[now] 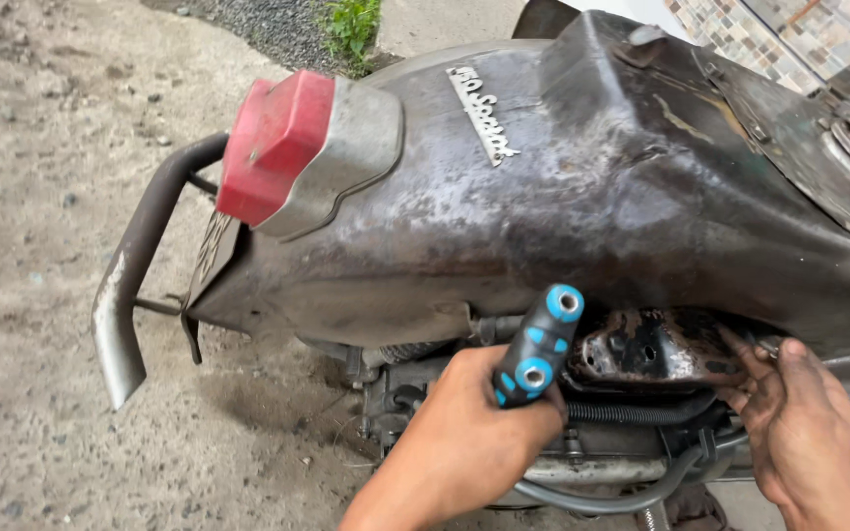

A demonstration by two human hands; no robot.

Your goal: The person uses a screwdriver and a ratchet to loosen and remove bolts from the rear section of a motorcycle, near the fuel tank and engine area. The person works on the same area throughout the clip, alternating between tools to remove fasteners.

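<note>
Clenching a black-and-blue T-handle wrench (540,346), left hand (464,433) drives under the scooter body (543,206); right hand (804,423), grip released, fingertips brace the rusty bracket (656,349) steady.

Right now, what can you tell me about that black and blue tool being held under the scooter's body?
The tool has a black T-shaped handle with bright blue inserts and blue-ringed ends, each showing a grey metal socket. It looks like plastic or rubber over steel. It sits tilted, one end up toward the rusty body panel, the other low. The left hand grips it from below, fingers wrapped out of sight. Its working shaft is hidden. The right hand is apart from it, touching the grimy bracket.
</note>
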